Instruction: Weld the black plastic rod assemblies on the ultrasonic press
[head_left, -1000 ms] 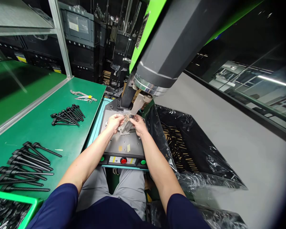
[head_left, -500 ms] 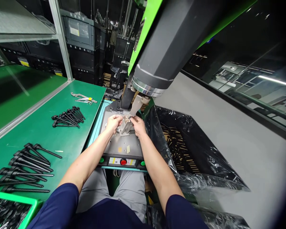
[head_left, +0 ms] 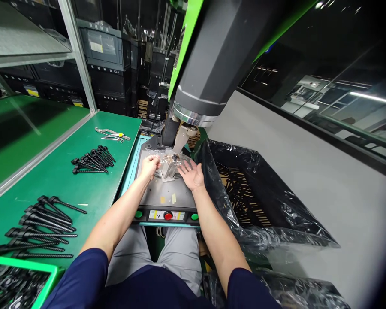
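Note:
At the left side of the metal fixture [head_left: 169, 170], my left hand [head_left: 150, 166] has its fingers pinched together. Whatever lies between them is too small to make out. My right hand [head_left: 192, 175] is on the other side, palm turned up and fingers spread, holding nothing. A small dark piece [head_left: 175, 158] sits at the top of the fixture between the hands, with clear, shiny material around it. Directly above is the metal tool tip [head_left: 182, 136] of a green and black press machine [head_left: 209, 56].
Black ribbed rods with round heads [head_left: 46, 221] lie in groups on the green table [head_left: 93, 193]. Pliers [head_left: 111, 132] rest behind them. A green-rimmed bin [head_left: 53, 270] holds black parts. Red button [head_left: 168, 215] fronts the machine. At right stands a plastic-lined box [head_left: 260, 171] of dark rods.
My right hand has let go at the fixture, opened, and moved slightly right with the palm up. My left hand has shifted a little left, still pinched.

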`<act>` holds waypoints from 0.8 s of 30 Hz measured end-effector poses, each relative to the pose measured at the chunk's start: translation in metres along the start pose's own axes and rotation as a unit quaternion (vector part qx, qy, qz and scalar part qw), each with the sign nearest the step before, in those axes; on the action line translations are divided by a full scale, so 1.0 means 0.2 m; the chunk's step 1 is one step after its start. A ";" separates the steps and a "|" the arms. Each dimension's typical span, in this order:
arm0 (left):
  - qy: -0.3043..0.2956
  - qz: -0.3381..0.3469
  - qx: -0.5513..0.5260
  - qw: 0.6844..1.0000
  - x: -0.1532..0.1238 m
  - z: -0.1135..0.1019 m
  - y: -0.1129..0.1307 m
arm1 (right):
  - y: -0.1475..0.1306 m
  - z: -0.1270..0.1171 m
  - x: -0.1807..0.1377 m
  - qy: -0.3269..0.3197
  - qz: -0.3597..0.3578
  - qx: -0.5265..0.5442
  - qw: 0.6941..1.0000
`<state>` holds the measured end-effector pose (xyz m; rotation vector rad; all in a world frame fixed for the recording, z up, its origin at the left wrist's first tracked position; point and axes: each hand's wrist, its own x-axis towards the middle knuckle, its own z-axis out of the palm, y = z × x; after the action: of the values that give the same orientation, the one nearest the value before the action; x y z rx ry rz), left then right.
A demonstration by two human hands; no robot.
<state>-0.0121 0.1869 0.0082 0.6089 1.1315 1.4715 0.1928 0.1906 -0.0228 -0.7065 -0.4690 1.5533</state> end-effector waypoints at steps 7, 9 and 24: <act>-0.030 0.035 -0.006 0.999 0.01 0.02 -0.02 | -0.14 0.06 0.13 0.027 -0.052 0.038 0.998; -0.033 0.039 -0.008 0.999 0.00 0.02 -0.04 | -0.12 0.03 0.13 0.057 -0.016 0.031 0.998; -0.020 0.027 -0.006 0.999 -0.04 -0.01 -0.14 | -0.01 -0.02 -0.01 0.116 0.064 0.084 0.988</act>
<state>0.0003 0.1753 -0.0164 0.6630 1.0821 1.5054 0.1961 0.1884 -0.0240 -0.7876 -0.1186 1.5853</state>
